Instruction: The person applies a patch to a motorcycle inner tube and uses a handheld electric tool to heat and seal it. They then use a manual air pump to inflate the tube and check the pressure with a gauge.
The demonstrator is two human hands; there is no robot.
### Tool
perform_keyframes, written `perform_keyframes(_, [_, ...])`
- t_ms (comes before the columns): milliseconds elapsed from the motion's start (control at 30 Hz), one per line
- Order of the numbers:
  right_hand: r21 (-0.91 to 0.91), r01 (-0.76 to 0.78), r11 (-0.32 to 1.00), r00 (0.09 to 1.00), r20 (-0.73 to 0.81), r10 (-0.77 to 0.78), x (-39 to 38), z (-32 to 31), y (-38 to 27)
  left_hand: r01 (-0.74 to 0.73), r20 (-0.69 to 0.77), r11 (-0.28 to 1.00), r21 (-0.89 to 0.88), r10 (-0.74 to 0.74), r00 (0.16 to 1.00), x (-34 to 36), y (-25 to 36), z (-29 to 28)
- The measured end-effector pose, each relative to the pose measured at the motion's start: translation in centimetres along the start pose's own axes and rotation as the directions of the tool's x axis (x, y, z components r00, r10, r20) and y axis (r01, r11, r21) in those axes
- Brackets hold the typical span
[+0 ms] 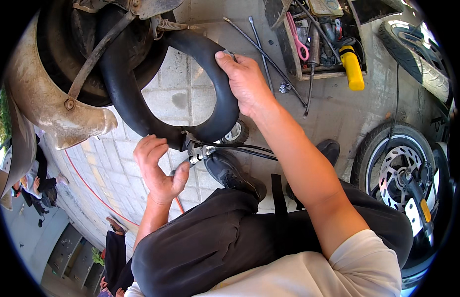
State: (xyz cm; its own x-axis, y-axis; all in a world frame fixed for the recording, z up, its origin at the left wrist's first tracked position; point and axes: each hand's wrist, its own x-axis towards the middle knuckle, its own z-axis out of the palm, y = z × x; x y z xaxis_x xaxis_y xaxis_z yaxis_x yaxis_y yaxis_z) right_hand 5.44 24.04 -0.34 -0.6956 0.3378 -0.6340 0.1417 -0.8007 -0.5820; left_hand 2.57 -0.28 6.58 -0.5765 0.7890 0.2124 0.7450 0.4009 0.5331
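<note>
A black inner tube (222, 104) loops out from a scooter wheel (59, 54) under a dirty mudguard (37, 89). My right hand (247, 84) grips the tube's right side, thumb on top. At the tube's bottom, a metal inflator fitting (196, 157) with black hoses (250, 149) sits at the valve area. My left hand (156, 173) is open beside it, fingertips at the tube's lower edge and thumb at the dark part below the fitting; whether the thumb touches it I cannot tell.
A toolbox (299, 72) with tools and long bars (262, 52) lie at upper right. Loose wheels (368, 163) stand at right. My shoes (225, 173) are on the paving (175, 94). A red hose (91, 188) runs left; other people (116, 257) are at the left edge.
</note>
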Motion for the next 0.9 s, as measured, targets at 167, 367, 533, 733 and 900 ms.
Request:
perform_keyframes(167, [0.004,0.011,1.0,1.0,0.01,-0.011,0.6,-0.1,0.9,0.57,-0.174,0.586,-0.577,-0.769,0.615,-4.9,0.0,1.7])
perform_keyframes(367, [0.032,0.01,0.999,1.0,0.026,-0.011,0.0,0.2,0.6,0.462,0.384,0.887,-0.002,-0.426,0.82,0.2,1.9,1.5])
perform_keyframes(533, [0.045,0.016,0.999,0.999,0.048,-0.018,-0.2,0.7,0.7,0.187,0.586,0.931,0.313,-0.344,0.734,3.8,0.6,1.4])
perform_keyframes(733, [0.003,0.033,0.999,0.998,0.046,-0.033,0.7,-0.7,0.9,0.155,0.711,0.956,0.25,-0.29,0.64,5.7,0.5,0.7])
perform_keyframes(900, [-0.007,0.027,1.0,0.998,0.062,-0.027,1.2,-0.9,1.3,0.135,0.647,0.987,0.084,-0.157,0.747,4.3,-0.4,0.1])
